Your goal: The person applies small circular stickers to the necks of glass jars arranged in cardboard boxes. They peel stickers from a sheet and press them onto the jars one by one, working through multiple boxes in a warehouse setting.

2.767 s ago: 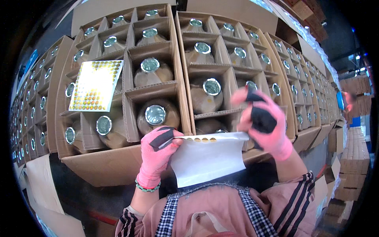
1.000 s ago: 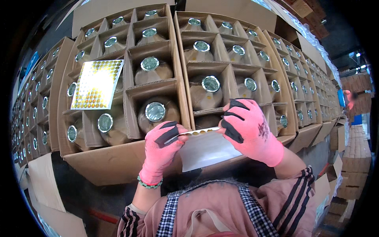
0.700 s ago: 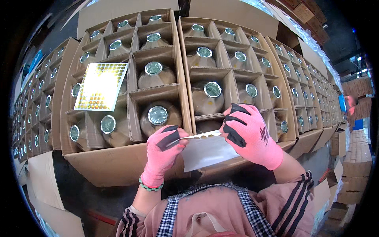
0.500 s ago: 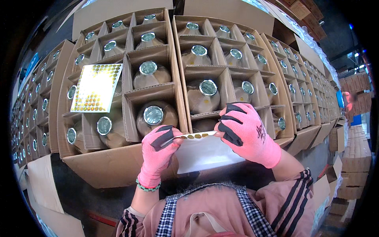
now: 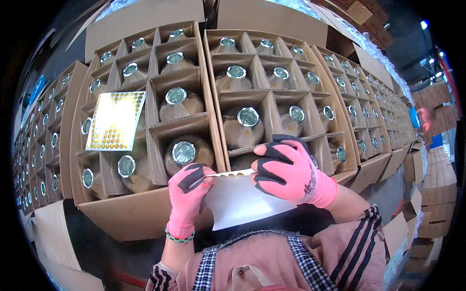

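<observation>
Between my two gloved hands hangs a white-backed sticker sheet [image 5: 245,201], its top edge folded so that a few gold round stickers show. My left hand [image 5: 188,194], in a pink glove with dark fingertips, pinches its left end. At the upper right of the sheet, the bent fingers of my right hand [image 5: 291,172] are closed on that edge. Both hands are over the near rim of a divided cardboard box [image 5: 291,140] holding clear glass bottles [image 5: 248,117]. A second sheet of gold round stickers [image 5: 115,121] lies across the dividers of the box to the left.
Another divided box [image 5: 145,208] of glass bottles stands at the left, touching the middle one. More bottle boxes [image 5: 361,121] run off to the right, and one [image 5: 43,140] stands far left. Stacked cartons [image 5: 434,194] and a person [image 5: 426,118] are at the far right.
The sheet has tilted so that more of its white back shows and fewer gold stickers do. Both hands have shifted slightly left and the boxes sit lower in view.
</observation>
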Demonstrator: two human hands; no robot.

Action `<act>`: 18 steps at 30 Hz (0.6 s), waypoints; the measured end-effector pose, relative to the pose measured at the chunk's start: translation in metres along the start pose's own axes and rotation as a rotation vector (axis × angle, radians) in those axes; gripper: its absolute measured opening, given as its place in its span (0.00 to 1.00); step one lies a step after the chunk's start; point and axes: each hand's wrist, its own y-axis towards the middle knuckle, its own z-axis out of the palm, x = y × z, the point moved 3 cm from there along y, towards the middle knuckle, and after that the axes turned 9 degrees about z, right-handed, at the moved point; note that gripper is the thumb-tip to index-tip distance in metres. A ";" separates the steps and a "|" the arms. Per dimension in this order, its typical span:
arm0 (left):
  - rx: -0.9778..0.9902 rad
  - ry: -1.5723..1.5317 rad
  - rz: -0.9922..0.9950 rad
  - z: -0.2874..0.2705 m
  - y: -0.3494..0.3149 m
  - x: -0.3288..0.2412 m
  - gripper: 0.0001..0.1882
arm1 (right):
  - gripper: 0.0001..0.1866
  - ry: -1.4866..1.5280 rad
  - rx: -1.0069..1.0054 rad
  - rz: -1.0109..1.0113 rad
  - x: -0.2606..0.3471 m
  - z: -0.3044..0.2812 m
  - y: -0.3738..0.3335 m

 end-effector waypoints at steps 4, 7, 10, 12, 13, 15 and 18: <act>-0.009 -0.028 -0.013 0.001 0.001 0.003 0.06 | 0.09 -0.037 0.011 0.019 -0.005 0.004 -0.001; -0.018 -0.030 -0.040 0.003 0.000 0.001 0.06 | 0.09 -0.019 0.017 0.015 -0.008 0.006 -0.001; -0.013 0.018 -0.036 0.003 0.002 0.000 0.07 | 0.09 0.025 0.011 0.021 -0.011 0.009 -0.002; -0.010 0.004 -0.030 0.002 0.002 0.001 0.07 | 0.09 0.049 0.009 0.034 -0.010 0.010 -0.003; -0.011 -0.021 -0.016 0.002 0.002 0.002 0.07 | 0.10 0.151 0.016 0.076 -0.014 0.007 -0.002; -0.036 -0.049 -0.039 0.002 0.001 0.003 0.07 | 0.10 0.369 0.032 0.165 -0.023 0.001 0.001; -0.085 -0.017 -0.076 0.003 0.004 0.001 0.05 | 0.07 1.001 -0.003 0.520 -0.040 0.003 0.001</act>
